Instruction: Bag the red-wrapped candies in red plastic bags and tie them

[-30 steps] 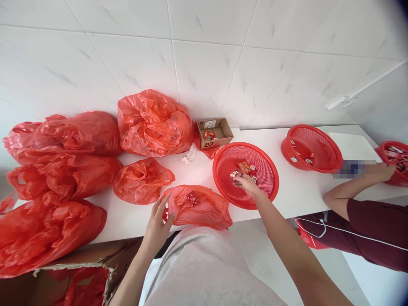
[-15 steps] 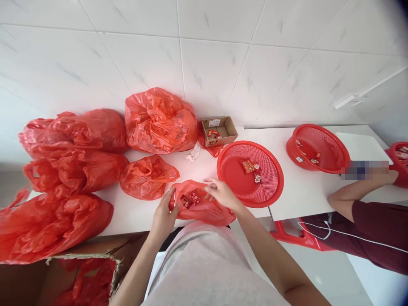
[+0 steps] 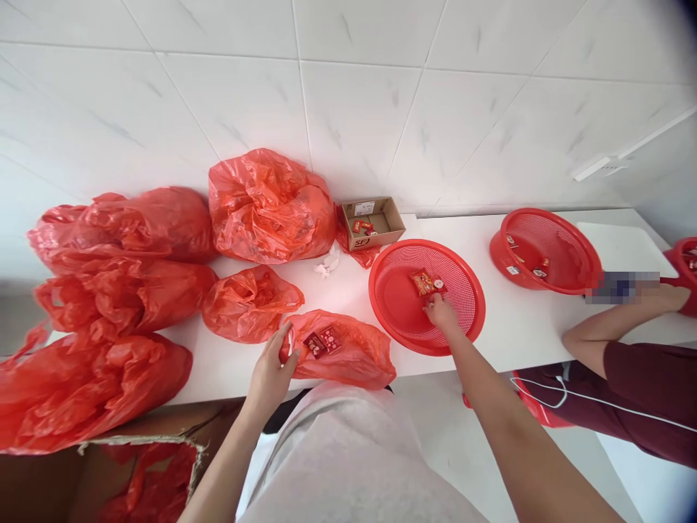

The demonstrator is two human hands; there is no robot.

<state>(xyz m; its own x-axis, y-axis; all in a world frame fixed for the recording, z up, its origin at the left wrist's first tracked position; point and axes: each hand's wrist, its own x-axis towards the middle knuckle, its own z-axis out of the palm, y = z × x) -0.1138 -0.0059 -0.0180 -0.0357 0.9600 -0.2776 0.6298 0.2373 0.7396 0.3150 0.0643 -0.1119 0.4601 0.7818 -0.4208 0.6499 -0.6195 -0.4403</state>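
My left hand [image 3: 274, 365] is at the left rim of a red plastic bag [image 3: 359, 359], its thumb and fingers around the edge. The bag lies spread at the table's front edge, with two small red wrapped packets [image 3: 322, 341] in its mouth. My right hand [image 3: 442, 314] reaches into the red mesh basket [image 3: 395, 294]. Its fingers are closed at a small wrapped packet, which they mostly hide. An orange-red snack packet [image 3: 421, 282] and a small round-marked piece [image 3: 438, 285] lie just beyond the fingertips.
Filled red bags [image 3: 125, 290] crowd the left. A small cardboard box [image 3: 385, 221] holds a few packets near the wall. A second red basket [image 3: 506, 272] stands right, beside a co-worker's arm [image 3: 626, 316]. An open carton [image 3: 70, 479] sits below left.
My right hand has moved right from over the plastic bag into the basket, onto the small packet there. My left hand stays at the bag's rim.
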